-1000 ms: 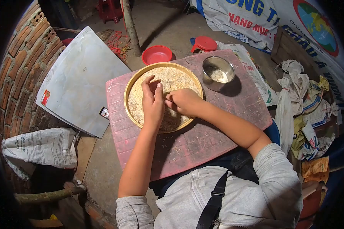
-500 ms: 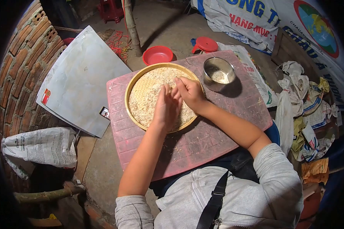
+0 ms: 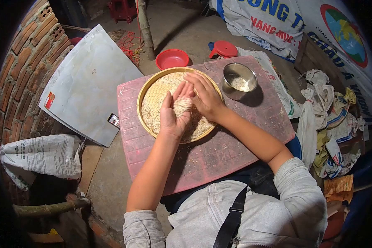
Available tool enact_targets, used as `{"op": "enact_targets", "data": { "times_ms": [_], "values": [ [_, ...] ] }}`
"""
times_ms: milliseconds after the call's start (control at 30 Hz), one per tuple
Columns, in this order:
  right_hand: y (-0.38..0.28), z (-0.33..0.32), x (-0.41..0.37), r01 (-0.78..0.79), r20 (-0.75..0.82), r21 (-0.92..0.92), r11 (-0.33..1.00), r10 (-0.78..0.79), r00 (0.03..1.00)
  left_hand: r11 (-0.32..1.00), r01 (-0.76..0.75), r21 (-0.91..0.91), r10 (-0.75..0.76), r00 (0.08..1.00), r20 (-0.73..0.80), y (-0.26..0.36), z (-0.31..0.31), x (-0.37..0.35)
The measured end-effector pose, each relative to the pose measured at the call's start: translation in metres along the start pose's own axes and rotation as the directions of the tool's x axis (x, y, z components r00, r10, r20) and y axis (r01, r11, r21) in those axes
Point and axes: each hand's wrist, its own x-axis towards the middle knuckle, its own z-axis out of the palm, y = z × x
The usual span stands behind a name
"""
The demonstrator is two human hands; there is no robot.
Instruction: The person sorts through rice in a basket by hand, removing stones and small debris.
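Observation:
A round woven bamboo tray (image 3: 140, 118) filled with pale, rice-like grains (image 3: 156, 95) rests on the pink table (image 3: 244, 155). Over it, my left hand (image 3: 172, 120) is turned palm up and cupped around a small heap of the grains (image 3: 182, 106). My right hand (image 3: 207, 100) is at its right side, fingers stretched out and close together near the left fingertips. Whether the two hands touch is hard to make out. Right of the tray stands a metal pot (image 3: 238, 94) with some grains at its bottom.
Behind the table are a red basin (image 3: 172, 60) and a red stool (image 3: 224, 49). A large pale panel (image 3: 89, 84) leans at the left, by a brick wall (image 3: 27, 74). Crumpled sacks (image 3: 332, 120) lie at the right. A pole (image 3: 145, 31) stands at the back.
My left hand has turned from edge-on to palm up, showing the grains in it. My right hand's fingers have straightened from a curled pose.

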Motion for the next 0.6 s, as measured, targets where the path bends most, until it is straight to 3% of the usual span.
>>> {"op": "enact_targets", "data": {
  "times_ms": [33, 67, 100, 167, 233, 267, 300, 367, 400, 433, 500, 600],
  "values": [
    [0.004, 0.001, -0.002, -0.068, -0.028, 0.040, 0.997, 0.069, 0.997, 1.000, -0.001, 0.000, 0.001, 1.000, 0.000, 0.004, -0.003, 0.002],
    [0.006, 0.001, -0.006, -0.135, 0.060, -0.043, 0.990, 0.137, 0.989, 0.999, -0.037, -0.033, 0.036, 0.999, -0.027, 0.012, -0.009, 0.004],
    [0.007, 0.002, -0.008, -0.134, 0.060, -0.043, 0.990, 0.137, 0.989, 0.995, -0.074, -0.065, 0.070, 0.996, -0.054, 0.020, -0.014, 0.005],
    [0.008, 0.004, -0.010, -0.145, 0.298, -0.099, 0.984, 0.168, 0.939, 0.996, -0.087, 0.011, 0.087, 0.991, -0.100, 0.032, -0.022, 0.007],
    [-0.001, 0.001, -0.006, -0.051, 0.324, -0.097, 0.994, 0.080, 0.943, 0.998, -0.053, 0.032, 0.056, 0.995, -0.078, 0.038, -0.012, 0.002],
    [-0.006, -0.003, -0.004, -0.057, 0.372, -0.124, 0.991, 0.099, 0.923, 0.993, -0.066, 0.102, 0.090, 0.964, -0.251, 0.034, -0.007, 0.004],
    [-0.011, -0.006, -0.001, -0.060, 0.419, -0.152, 0.987, 0.120, 0.900, 0.993, -0.067, 0.100, 0.091, 0.964, -0.249, 0.034, -0.011, 0.004],
    [-0.009, -0.004, -0.003, 0.010, 0.356, -0.169, 0.986, 0.051, 0.933, 0.972, -0.010, 0.233, -0.003, 0.998, 0.055, 0.035, -0.024, 0.003],
    [-0.009, -0.004, -0.003, -0.087, 0.392, -0.140, 0.986, 0.135, 0.910, 0.965, 0.000, 0.263, 0.031, 0.993, -0.115, 0.028, -0.006, -0.001],
    [-0.009, -0.004, -0.004, -0.184, 0.430, -0.114, 0.976, 0.215, 0.877, 0.965, -0.002, 0.262, 0.032, 0.993, -0.113, 0.029, -0.007, 0.000],
    [-0.007, -0.003, -0.005, -0.140, 0.458, -0.129, 0.982, 0.184, 0.870, 0.953, 0.044, 0.301, -0.048, 0.999, 0.008, 0.029, -0.010, 0.000],
    [-0.006, -0.002, -0.006, -0.094, 0.480, -0.161, 0.983, 0.161, 0.862, 0.953, 0.099, 0.288, -0.115, 0.993, 0.040, 0.029, -0.010, -0.001]
  ]
}}
